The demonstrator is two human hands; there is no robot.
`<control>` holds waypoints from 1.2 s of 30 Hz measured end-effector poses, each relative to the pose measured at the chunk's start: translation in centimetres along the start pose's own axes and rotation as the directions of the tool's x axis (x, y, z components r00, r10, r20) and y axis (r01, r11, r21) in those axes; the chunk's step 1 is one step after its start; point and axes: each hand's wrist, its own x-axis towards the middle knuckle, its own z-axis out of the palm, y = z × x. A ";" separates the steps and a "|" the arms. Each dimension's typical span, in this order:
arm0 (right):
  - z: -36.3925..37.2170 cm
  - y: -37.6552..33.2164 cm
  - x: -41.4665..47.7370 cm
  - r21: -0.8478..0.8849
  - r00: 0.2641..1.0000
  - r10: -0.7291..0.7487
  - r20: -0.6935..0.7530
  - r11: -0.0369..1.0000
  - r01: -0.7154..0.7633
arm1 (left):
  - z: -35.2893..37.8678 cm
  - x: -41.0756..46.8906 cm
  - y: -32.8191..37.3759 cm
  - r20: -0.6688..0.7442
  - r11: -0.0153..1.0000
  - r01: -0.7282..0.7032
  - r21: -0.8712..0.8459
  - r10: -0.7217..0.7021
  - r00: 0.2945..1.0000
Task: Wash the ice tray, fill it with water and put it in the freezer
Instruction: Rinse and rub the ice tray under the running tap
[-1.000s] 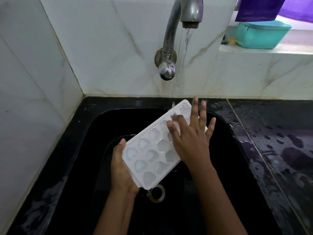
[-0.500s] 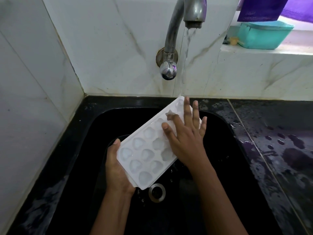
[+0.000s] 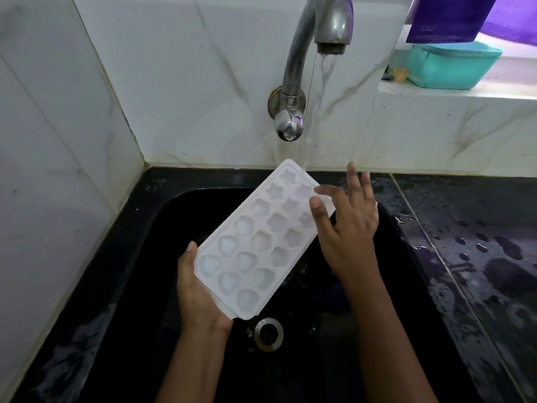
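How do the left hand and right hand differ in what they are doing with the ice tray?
The left hand grips the ice tray from beneath at its near end; the right hand is open, fingers spread at the far right edge. The left hand is low over the sink; the right hand is nearer the running water. Both are bare.

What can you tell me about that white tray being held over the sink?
The ice tray is a white, slightly see-through rectangle, plastic by the look of it, with rounded corners. It has three rows of moulded pockets: hearts at the near end, stars at the far end. It is held tilted over the black sink, far end up under the running tap water, and looks wet. The left hand cups its near corner from below; the right hand touches its far right edge with fingers spread.
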 end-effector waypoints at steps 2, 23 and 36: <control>0.2 0.1 -0.1 -0.032 0.999 -0.035 0.023 0.999 0.036 | -0.2 0.0 0.0 0.011 1.000 0.018 -0.003 -0.018 1.000; 2.4 -1.3 -1.9 -0.222 0.966 -0.016 0.260 0.972 0.075 | -0.2 -0.3 0.0 -0.003 0.996 0.009 -0.093 -0.009 1.000; 2.4 -1.4 -2.1 -0.279 0.986 0.011 0.166 0.960 0.036 | 0.6 -0.2 -0.7 0.017 0.996 0.067 -0.057 -0.066 0.998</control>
